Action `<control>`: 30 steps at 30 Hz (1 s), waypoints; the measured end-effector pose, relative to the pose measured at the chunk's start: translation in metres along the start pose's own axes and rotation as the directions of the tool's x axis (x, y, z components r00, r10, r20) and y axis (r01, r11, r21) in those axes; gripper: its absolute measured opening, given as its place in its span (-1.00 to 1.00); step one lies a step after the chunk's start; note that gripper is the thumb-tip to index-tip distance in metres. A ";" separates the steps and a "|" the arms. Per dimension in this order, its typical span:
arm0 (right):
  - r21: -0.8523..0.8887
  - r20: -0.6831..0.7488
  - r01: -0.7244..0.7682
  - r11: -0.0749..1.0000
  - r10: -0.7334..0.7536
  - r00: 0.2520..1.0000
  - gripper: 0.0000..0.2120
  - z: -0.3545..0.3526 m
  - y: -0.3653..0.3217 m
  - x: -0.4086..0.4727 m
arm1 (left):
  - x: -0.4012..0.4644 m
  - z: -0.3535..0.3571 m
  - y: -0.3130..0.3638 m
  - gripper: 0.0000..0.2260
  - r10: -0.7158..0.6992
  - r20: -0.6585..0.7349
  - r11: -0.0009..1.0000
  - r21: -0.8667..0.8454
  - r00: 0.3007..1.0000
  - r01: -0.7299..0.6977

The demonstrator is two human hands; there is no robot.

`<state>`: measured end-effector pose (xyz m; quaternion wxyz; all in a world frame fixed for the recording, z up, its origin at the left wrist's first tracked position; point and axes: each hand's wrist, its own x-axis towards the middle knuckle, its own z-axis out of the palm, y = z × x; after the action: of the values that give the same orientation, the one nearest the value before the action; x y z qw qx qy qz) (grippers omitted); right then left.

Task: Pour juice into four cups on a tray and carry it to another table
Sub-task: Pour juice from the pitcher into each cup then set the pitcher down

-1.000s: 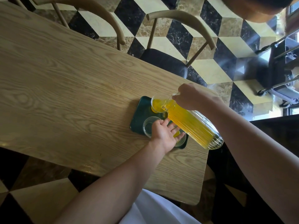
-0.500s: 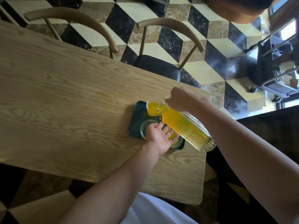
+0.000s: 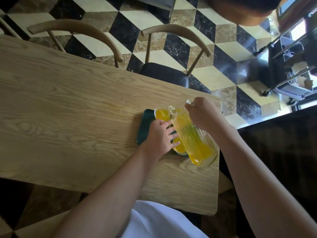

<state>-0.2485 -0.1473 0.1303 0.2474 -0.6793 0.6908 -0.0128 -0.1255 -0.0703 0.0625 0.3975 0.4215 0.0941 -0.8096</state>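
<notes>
Table (image 3: 72,117): pale wood with strong grain, running from the left edge to a rounded corner at the right.
Chairs: two with curved wooden backs stand behind the table's far edge; the right chair (image 3: 173,31) has a dark seat.
Tray (image 3: 145,124): dark green, lying flat near the table's right end, mostly covered by hands and glass.
Far cup (image 3: 162,114): clear, on the tray's far end, holding orange juice, just beside the jug's mouth.
Left hand (image 3: 158,140): palm down over the middle of the tray with fingers spread loose; it may rest on a cup underneath, but I cannot tell what, if anything, it grips.
Near cup (image 3: 179,148): at the tray's near end, juice inside, partly under the left fingertips and behind the jug.
Jug (image 3: 192,136): ribbed clear glass, about half full of juice, tilted over the tray with its mouth toward the far cup and its base out past the tray's near end.
Right hand (image 3: 199,114): closed around the jug's upper part near the handle, holding it off the table.
Floor (image 3: 228,74): black, cream and brown tiles in a cube pattern.
</notes>
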 end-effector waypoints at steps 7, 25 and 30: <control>0.204 -0.052 -0.008 0.979 0.019 0.998 -0.69 -0.007 0.012 -0.061 | -0.013 -0.012 -0.017 -0.57 0.049 -0.030 0.986 0.164 0.998 -0.044; 0.100 0.100 -0.074 0.992 0.064 0.993 -0.74 0.048 0.022 -0.104 | -0.019 -0.062 -0.090 -0.59 -0.015 -0.111 0.995 -0.100 0.994 0.003; -0.004 0.147 -0.074 0.997 0.073 0.986 -0.76 0.061 0.017 -0.103 | -0.012 -0.068 -0.100 -0.62 -0.046 -0.155 0.991 -0.134 0.987 0.025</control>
<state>-0.2473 -0.0295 0.1036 0.2984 -0.6523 0.6953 0.0458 -0.1528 0.0362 0.0107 0.4012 0.4554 0.1857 -0.7728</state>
